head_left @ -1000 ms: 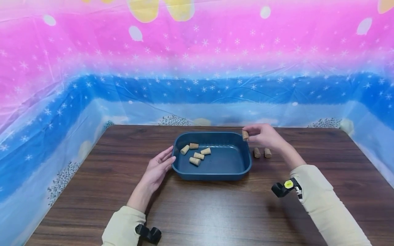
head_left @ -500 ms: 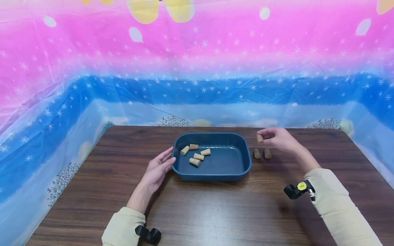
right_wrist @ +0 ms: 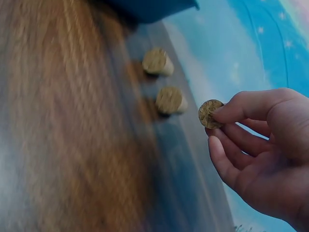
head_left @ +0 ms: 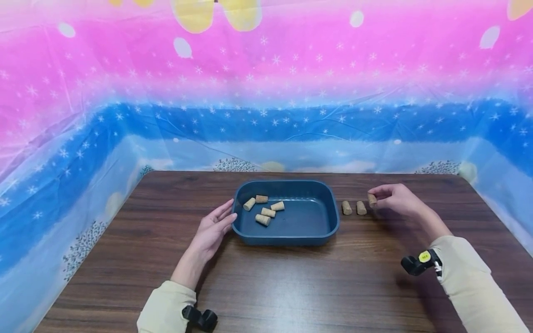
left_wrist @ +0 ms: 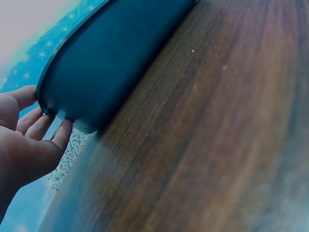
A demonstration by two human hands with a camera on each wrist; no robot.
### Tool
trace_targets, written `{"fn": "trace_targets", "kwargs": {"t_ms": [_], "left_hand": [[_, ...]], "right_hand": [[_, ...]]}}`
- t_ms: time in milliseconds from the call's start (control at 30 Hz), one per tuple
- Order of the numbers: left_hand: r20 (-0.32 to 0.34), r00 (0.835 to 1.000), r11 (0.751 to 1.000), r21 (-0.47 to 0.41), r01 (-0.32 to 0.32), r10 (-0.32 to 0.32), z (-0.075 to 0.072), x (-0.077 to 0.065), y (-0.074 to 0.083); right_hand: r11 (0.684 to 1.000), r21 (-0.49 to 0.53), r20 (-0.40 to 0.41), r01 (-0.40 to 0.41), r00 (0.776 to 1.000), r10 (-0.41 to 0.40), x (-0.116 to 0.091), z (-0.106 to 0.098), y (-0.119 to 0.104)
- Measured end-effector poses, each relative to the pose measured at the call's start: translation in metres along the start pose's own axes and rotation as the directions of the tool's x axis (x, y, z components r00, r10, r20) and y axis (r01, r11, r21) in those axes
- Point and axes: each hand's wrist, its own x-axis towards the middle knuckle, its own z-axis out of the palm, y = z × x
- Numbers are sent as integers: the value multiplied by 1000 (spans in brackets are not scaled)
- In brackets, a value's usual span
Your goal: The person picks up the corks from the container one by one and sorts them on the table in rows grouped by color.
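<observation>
A dark blue rectangular tub [head_left: 287, 241] stands on the table, with several corks, one of them this cork [head_left: 263, 220], lying in its left half. My left hand [head_left: 214, 230] touches the tub's left end; in the left wrist view its fingertips rest against the outer wall [left_wrist: 91, 72]. To the right of the tub, my right hand [head_left: 399, 200] pinches a cork [head_left: 372, 200] between thumb and fingers, its round end showing in the right wrist view [right_wrist: 210, 114]. Two more corks, a nearer one [head_left: 347, 207] and another [head_left: 361, 208], stand side by side between tub and hand.
The brown wooden table [head_left: 266, 286] reaches toward me and out to both sides. A pink and blue snowflake cloth [head_left: 266, 115] hangs behind it and at its sides. Black wrist cameras, left [head_left: 201, 318] and right [head_left: 416, 264], sit at both sleeves.
My right hand has carried the cork from above the tub's right rim rightward and down, past the two corks to their right. The left hand and the tub have stayed put.
</observation>
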Motion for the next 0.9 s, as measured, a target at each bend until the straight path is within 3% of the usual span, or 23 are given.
{"fn": "trace_targets", "kwargs": {"t_ms": [200, 500, 900], "left_hand": [[3, 1000, 1000, -18, -11, 11, 0, 0, -1], [-7, 1000, 999, -33, -17, 17, 1, 1, -2], [-2, 1000, 1000, -27, -2, 2, -1, 2, -2]], "right_hand": [[999, 13, 31, -41, 999, 41, -5, 3, 12], [984, 159, 13, -75, 997, 74, -8, 9, 36], [985, 146, 6, -89, 996, 89, -10, 14, 41]]}}
